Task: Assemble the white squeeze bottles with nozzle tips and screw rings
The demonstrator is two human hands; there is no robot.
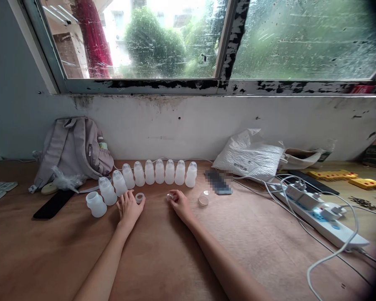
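Observation:
Several small white plastic bottles (159,172) stand in a curved row on the brown table (163,259). One bottle without a cap (95,204) stands at the row's left end. My left hand (129,208) lies flat on the table, its fingertips touching a small ring-shaped cap (139,197). My right hand (179,202) pinches a small clear piece (169,196) between its fingertips. A clear dome cap (203,199) sits just right of that hand.
A grey backpack (72,149) leans on the wall at left, with a black phone (53,204) before it. A white plastic bag (250,156), a blurred flat object (218,182), a power strip (319,215) with chargers and cables, and yellow blocks (347,177) lie at right.

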